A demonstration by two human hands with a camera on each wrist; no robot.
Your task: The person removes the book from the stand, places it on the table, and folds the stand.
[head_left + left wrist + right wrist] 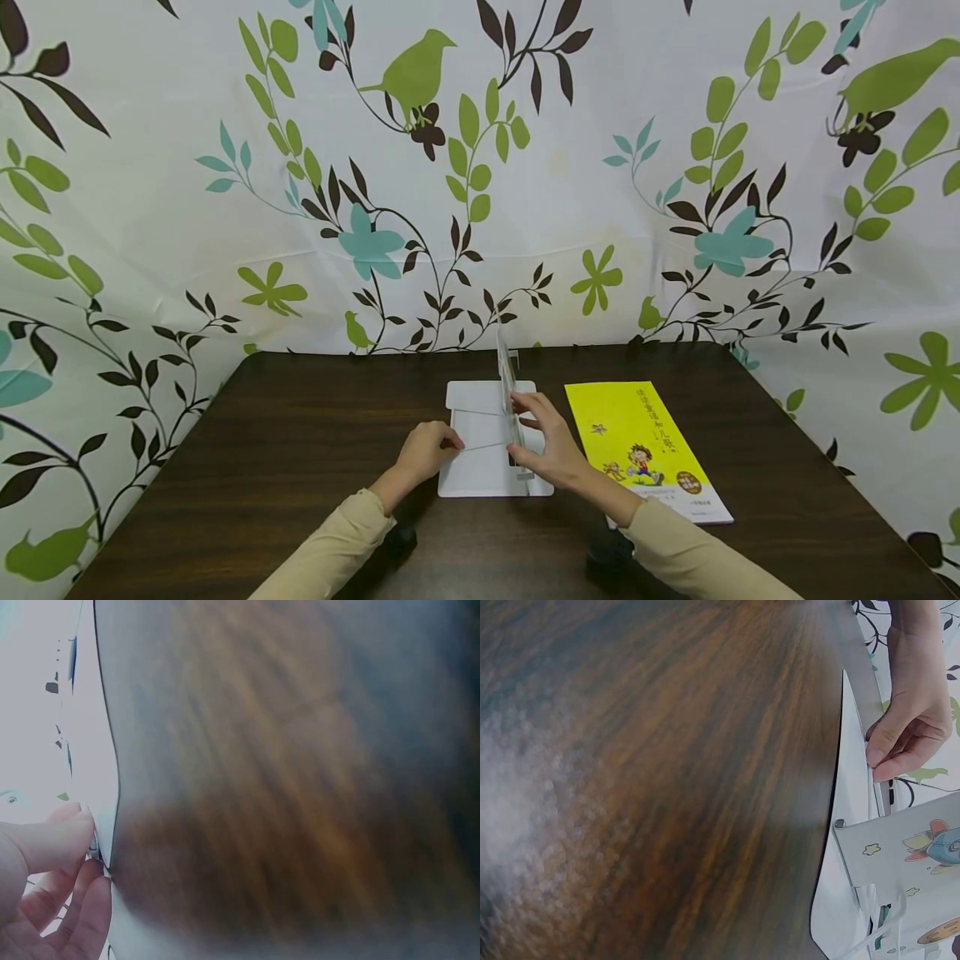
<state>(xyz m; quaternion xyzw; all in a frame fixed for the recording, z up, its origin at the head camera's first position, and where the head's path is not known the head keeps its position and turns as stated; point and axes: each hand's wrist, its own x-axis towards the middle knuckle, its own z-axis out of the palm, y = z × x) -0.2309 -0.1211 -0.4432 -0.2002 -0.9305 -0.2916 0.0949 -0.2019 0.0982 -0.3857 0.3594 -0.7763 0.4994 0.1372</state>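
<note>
A white folding book stand (480,475) lies on the table in front of me, its flat base down and a thin panel (900,851) raised steeply from it. Cartoon prints, including a rocket, cover the panel's face in the right wrist view. My left hand (429,450) pinches the edge of a thin white flap at the base's left side, thumb against fingertips. From the right, my right hand (551,442) holds the raised panel, with thumb low and fingers higher up. Small pale clips (525,476) stick out at the panel's lower edge, near the right thumb.
To the right of the stand lies a yellow book (615,417) with a cartoon cover, close to my right forearm. The dark wooden table (315,433) ends at the back against a patterned cloth (480,275) with birds and leaves.
</note>
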